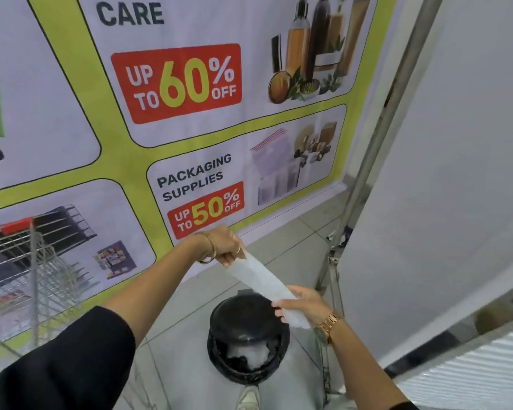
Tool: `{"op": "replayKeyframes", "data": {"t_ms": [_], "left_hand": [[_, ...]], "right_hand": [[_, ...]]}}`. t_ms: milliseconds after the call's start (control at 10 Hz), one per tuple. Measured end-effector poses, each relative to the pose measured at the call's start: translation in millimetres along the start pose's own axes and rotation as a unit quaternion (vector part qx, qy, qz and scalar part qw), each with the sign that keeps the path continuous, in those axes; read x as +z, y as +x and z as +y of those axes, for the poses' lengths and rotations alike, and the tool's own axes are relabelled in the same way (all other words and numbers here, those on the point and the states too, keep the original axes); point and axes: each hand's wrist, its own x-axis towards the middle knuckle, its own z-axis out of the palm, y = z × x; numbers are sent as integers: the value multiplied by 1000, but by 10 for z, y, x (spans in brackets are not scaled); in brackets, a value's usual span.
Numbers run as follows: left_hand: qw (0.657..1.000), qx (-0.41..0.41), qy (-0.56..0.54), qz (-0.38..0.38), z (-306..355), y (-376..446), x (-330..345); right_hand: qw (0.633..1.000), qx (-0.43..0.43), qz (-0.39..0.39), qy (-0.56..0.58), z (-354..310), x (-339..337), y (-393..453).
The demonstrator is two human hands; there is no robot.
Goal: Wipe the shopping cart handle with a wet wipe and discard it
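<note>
The bin [248, 338] is seen directly below the wipe [264, 284], which is held stretched between the right hand [304, 303] and left hand [225, 245], each grip pinched shut on one end. The wipe would best be bunched and released over the opening. The cart [27, 261] is parked farther left.

The wet wipe [264, 287] stretched between the hands is a pale, translucent white, and below it the bin [248, 335] is glossy black with a black liner showing something whitish inside. The banner [125, 161] on the wall is yellow-green with pale lilac panels outlined in black, and its red discount boxes carry white and yellow lettering. The cart [27, 261] is silver wire with a red handle, the left sleeve [71, 359] is black, both wrists wear gold, and the floor tiles [279, 250] are light grey.
</note>
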Motion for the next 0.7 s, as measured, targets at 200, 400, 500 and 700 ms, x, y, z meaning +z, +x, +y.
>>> {"op": "replayKeyframes", "data": {"t_ms": [200,400,500,700], "left_hand": [[994,-104,-20,9,-663,489,250],[974,-205,-96,24,-1135,938,598],[961,-234,-144,33,-1303,1240,712],[940,-288,-182,-5,-1445,1528,834]], "right_hand": [[993,99,60,-6,121,-120,259],[968,221,105,-63,320,-29,755],[957,258,105,-75,422,-7,1087],[950,224,175,-127,401,22,1417]]}}
